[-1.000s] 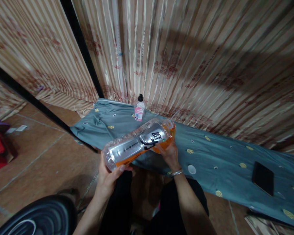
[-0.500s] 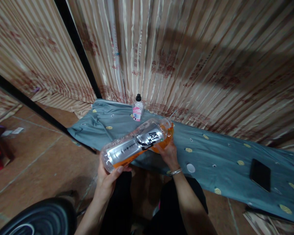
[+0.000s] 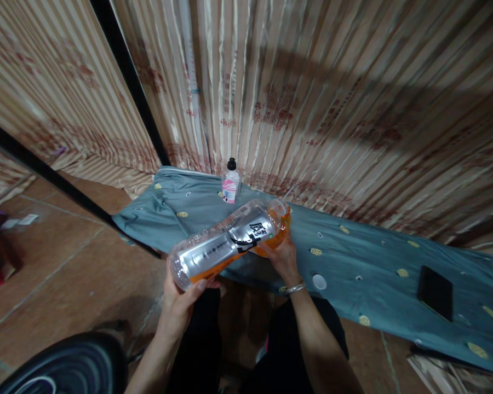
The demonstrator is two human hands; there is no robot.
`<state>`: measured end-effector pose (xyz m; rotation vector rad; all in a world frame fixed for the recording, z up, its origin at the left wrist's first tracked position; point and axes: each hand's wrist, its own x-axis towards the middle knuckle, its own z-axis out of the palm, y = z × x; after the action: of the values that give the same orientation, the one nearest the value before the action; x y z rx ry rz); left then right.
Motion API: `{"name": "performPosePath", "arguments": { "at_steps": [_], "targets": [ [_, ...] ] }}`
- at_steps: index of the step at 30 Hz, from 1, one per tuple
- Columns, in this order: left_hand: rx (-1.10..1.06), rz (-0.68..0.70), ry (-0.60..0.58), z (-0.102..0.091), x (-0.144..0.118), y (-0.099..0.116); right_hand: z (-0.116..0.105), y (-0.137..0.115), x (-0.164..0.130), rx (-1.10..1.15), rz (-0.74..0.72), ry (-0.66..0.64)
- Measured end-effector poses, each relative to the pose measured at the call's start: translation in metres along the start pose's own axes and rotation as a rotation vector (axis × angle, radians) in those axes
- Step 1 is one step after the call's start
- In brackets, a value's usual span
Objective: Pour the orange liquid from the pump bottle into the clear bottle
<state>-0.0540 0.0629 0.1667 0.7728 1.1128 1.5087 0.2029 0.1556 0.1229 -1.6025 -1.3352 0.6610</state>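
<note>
low table under a blue-grey cloth (image 3: 353, 257) against a striped curtain (image 3: 312, 98), brown tile floor (image 3: 66, 273) to the left. big plastic bottle (image 3: 225, 243) lies tipped over the near edge, left hand (image 3: 181, 298) gripping its base, right hand (image 3: 283, 257) wrapped under the neck end. cap end is hard to make out. small bottle (image 3: 230, 183) at the far edge, white cap (image 3: 319, 282) and phone (image 3: 435, 293) right, well apart.

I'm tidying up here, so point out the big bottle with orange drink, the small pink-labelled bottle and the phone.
big bottle (image 3: 225, 243), head view, on its label.
small pink-labelled bottle (image 3: 230, 189), head view, on its body.
phone (image 3: 435, 291), head view, on its dark face.
</note>
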Motion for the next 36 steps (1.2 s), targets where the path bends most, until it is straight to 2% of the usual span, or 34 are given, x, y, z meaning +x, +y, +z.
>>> {"name": "performPosePath", "arguments": {
  "at_steps": [6, 13, 22, 36],
  "targets": [
    [0.006, 0.024, 0.006, 0.0041, -0.0017, 0.0023, -0.0010, -0.0008, 0.0021, 0.007, 0.000, -0.006],
    [-0.007, 0.001, 0.002, 0.0005, -0.0002, 0.0017, 0.0003, -0.0030, 0.0025, 0.125, -0.018, 0.004],
    [-0.005, 0.001, -0.012, 0.0032, -0.0004, 0.0026, 0.0002, -0.0022, 0.0055, 0.232, -0.109, -0.091],
    [0.014, 0.011, -0.016, 0.0009, -0.0012, 0.0042, 0.0024, 0.0064, 0.0076, 0.201, -0.097, -0.057]
  ]
}}
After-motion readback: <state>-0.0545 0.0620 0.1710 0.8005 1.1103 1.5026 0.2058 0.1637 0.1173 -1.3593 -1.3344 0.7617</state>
